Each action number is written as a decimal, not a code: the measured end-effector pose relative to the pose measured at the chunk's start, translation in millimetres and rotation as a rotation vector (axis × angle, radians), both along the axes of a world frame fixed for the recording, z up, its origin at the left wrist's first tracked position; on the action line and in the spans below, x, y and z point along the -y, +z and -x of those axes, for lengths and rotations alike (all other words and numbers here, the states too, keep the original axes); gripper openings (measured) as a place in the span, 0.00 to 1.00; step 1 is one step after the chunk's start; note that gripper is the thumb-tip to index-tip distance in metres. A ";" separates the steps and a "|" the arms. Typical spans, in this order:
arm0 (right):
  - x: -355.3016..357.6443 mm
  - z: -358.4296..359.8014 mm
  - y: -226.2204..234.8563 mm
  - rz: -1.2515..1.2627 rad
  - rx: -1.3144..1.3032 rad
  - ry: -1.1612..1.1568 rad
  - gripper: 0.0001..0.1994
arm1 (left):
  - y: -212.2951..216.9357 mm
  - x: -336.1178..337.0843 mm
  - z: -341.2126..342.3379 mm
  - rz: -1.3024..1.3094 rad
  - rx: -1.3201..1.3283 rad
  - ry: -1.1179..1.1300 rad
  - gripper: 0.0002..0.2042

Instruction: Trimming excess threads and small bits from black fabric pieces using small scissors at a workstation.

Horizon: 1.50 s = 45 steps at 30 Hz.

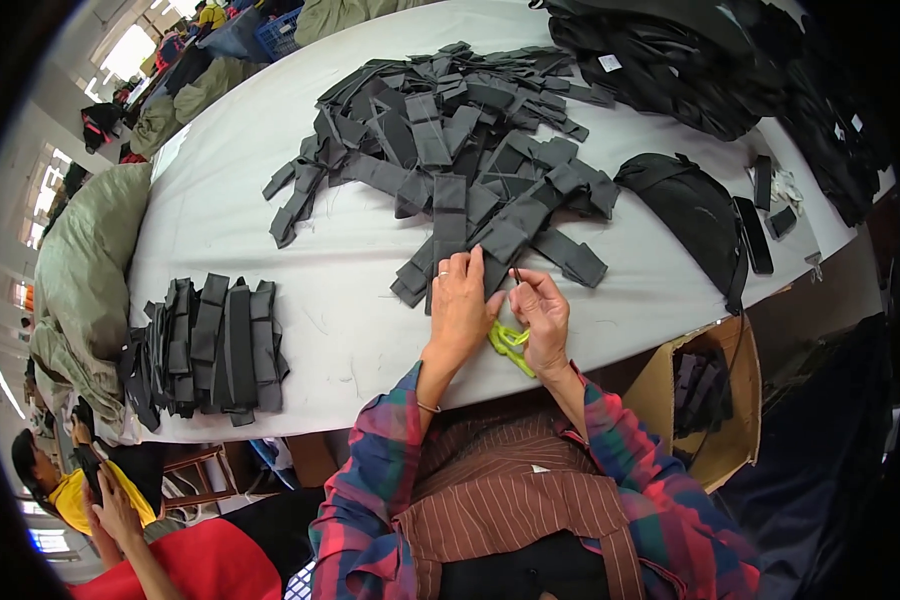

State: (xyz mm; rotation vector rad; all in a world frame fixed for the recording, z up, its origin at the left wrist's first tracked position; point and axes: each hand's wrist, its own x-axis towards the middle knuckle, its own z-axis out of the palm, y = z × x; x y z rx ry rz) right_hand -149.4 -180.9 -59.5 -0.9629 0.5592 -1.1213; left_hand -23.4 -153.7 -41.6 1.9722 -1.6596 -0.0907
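My left hand [458, 308] rests at the near edge of a big heap of dark grey fabric strips [425, 130]. Its fingers are closed on the end of one fabric strip [507, 235], with the thumb tucked toward the right. Close beside it, my right hand [543, 320] pinches a thin dark tool [516, 277], whose tip points up toward that strip. Lime-yellow loops [508, 342] hang between the two hands, next to the right palm; whether they belong to the tool is hard to make out.
A sorted bundle of grey strips [215, 345] lies on the white table [360, 340] at left. On the right are a black pouch [685, 210], a phone [753, 236] and black bags [670, 60]. A cardboard box [740, 400] stands below the right edge. Co-workers [210, 560] sit at lower left.
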 end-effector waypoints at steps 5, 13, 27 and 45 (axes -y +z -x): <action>-3.5 -2.2 5.9 0.006 0.009 0.028 0.11 | 5.1 -11.8 -22.7 0.036 -0.294 -0.055 0.34; -7.8 5.4 15.9 0.159 -0.278 0.089 0.12 | 26.1 -90.2 -36.2 0.009 -1.927 -0.004 0.27; -35.5 -28.8 40.7 0.879 -0.746 0.042 0.11 | 8.2 -144.5 -22.2 0.115 -2.007 0.081 0.28; -28.9 -34.5 37.8 1.024 -0.875 -0.177 0.11 | 13.2 -151.8 -10.0 0.067 -1.957 0.169 0.28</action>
